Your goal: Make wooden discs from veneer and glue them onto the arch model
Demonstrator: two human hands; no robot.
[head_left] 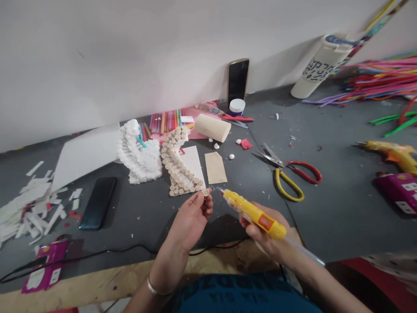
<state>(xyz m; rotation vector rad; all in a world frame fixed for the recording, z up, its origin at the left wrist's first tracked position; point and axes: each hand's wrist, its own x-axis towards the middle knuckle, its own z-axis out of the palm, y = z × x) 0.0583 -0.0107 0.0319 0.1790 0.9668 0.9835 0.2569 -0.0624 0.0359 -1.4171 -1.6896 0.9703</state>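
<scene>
My left hand (192, 217) pinches a small beige paper roll (205, 192) at its fingertips, just below a curved craft piece made of several such rolls (177, 167). My right hand (269, 237) grips a yellow glue gun (252, 213), whose nozzle points up-left, close to the small roll. A white ruffled curved piece (137, 156) lies to the left of the beige one. A beige paper strip (215, 167) and a larger beige paper roll (212, 127) lie just beyond.
Red and yellow scissors (289, 171), a black phone (97, 202), paper scraps (26, 208), coloured pens (166, 121), a second glue gun (394, 154), a purple pack (399, 191), a phone leaning on the wall (237, 80), a white tube (317, 65), coloured strips (381, 80), a cable (97, 254).
</scene>
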